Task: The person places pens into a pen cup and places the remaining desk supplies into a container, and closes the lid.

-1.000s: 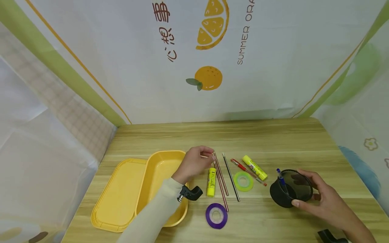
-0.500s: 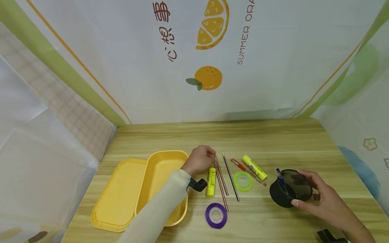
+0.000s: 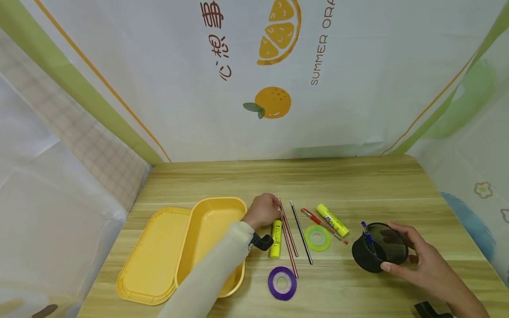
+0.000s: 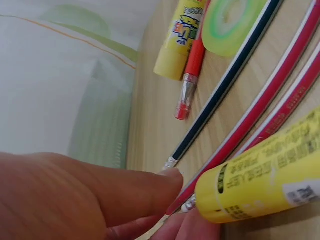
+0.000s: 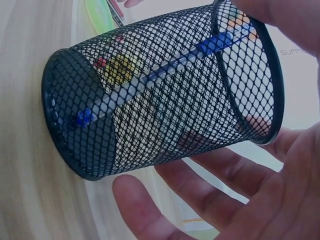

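In the head view my left hand is at the far ends of two red pencils. The left wrist view shows its thumb and curled fingers pinching around the end of a red pencil, close beside a yellow glue stick. My right hand grips a black mesh pen holder near its rim, thumb on one side and fingers on the other. The holder leans toward the left, and a blue pen stands inside it.
Left of the pencils are a yellow box and its lid. A purple tape roll lies in front. Right of the pencils lie a dark pencil, red pen, green tape roll and second glue stick.
My left hand has moved slightly right and its fingers have closed in at the red pencils' ends. The right hand and the pen holder stay nearly where they were.
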The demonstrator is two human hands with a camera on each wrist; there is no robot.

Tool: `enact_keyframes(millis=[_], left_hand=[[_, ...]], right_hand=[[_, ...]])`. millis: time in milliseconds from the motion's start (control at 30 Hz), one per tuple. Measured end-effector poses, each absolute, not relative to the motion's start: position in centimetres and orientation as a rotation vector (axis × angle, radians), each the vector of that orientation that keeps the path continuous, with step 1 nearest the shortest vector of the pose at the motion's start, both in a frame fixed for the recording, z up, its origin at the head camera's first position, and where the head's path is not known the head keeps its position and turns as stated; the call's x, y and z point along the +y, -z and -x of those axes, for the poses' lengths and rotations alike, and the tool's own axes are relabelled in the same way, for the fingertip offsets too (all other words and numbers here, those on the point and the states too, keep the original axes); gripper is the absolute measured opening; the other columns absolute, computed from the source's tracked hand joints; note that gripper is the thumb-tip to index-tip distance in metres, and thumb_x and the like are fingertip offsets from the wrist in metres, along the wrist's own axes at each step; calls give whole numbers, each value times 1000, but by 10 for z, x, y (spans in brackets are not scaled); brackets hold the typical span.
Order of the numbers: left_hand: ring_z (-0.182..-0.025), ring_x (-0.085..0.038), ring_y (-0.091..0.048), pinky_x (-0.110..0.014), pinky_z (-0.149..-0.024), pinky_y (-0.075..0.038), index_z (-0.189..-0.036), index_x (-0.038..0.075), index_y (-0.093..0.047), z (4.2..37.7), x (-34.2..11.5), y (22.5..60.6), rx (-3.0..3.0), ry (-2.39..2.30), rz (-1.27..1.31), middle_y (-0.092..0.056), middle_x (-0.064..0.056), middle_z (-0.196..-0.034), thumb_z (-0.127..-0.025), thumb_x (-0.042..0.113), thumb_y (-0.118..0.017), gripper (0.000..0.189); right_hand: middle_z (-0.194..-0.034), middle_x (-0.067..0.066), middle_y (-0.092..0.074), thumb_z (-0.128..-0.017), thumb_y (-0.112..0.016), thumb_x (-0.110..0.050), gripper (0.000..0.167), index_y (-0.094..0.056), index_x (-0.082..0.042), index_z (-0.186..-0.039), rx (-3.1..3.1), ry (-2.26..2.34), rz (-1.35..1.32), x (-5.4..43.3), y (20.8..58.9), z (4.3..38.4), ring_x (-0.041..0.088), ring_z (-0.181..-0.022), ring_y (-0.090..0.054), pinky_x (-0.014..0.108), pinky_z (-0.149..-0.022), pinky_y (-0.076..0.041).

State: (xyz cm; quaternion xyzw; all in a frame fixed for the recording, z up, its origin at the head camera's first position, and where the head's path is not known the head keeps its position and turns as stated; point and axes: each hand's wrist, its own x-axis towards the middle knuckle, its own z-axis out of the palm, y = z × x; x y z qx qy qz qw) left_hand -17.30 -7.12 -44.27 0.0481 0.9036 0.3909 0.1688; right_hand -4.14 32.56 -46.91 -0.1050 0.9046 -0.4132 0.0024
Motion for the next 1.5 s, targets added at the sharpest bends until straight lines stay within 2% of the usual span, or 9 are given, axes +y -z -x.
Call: enact_keyframes(millis=[233, 500, 633, 767, 1033, 1200, 1367, 1500], left_hand=[[-78, -19, -60, -32, -72, -54, -110, 3, -75, 175, -65, 444, 2634, -997, -106, -75, -11, -106, -92, 4, -77, 19], [-75, -17, -60, -25, -64, -48, -96, 6, -74, 180, -59, 447, 2666, -977, -41, -71, -6, -92, -83, 12, -88, 20], [-72, -17, -58, -25, -60, -46, -88, 6, -71, 180, -57, 448, 2674, -997, -31, -67, -4, -83, -79, 14, -92, 24], [-71, -18, -57, -25, -59, -44, -84, 8, -71, 182, -57, 451, 2682, -994, -44, -66, -3, -79, -79, 15, -92, 23], [-75, -16, -62, -25, -63, -50, -89, 9, -76, 184, -56, 451, 2683, -951, -59, -73, -4, -87, -83, 14, -90, 16], [-69, -16, -59, -25, -59, -46, -78, 10, -75, 184, -55, 450, 2691, -944, -76, -68, -1, -76, -82, 8, -86, 11], [-56, -15, -53, -24, -51, -42, -58, 12, -68, 185, -53, 452, 2687, -933, -77, -59, 3, -57, -80, 8, -86, 29], [-47, -14, -46, -25, -45, -40, -47, 16, -55, 187, -53, 455, 2672, -937, -70, -46, 5, -46, -79, 8, -85, 45]], right_hand=[[-140, -27, -46, -88, -88, -14, 90, -36, -13, -162, 2827, 1317, 334, 322, 466, 39, -12, -112, -56, 27, -70, -57], [-143, -4, -51, -86, -89, -13, 91, -37, -13, -161, 2838, 1315, 352, 322, 467, 39, -11, -113, -56, 26, -70, -57], [-142, -15, -50, -86, -89, -13, 91, -37, -13, -161, 2841, 1322, 354, 322, 468, 39, -10, -113, -56, 26, -71, -57], [-140, -25, -47, -85, -89, -12, 92, -38, -13, -161, 2840, 1331, 355, 323, 469, 39, -10, -112, -57, 26, -70, -57], [-141, -27, -44, -85, -89, -12, 92, -37, -13, -161, 2850, 1309, 331, 325, 470, 41, -12, -112, -55, 26, -70, -57], [-141, -27, -44, -86, -88, -13, 92, -36, -14, -162, 2844, 1310, 330, 325, 469, 41, -11, -112, -56, 26, -70, -57], [-139, -26, -47, -87, -87, -13, 91, -36, -14, -162, 2828, 1325, 337, 324, 468, 39, -10, -111, -58, 28, -68, -57], [-139, -25, -48, -88, -87, -14, 89, -37, -15, -162, 2824, 1323, 334, 322, 466, 38, -10, -111, -59, 28, -67, -57]])
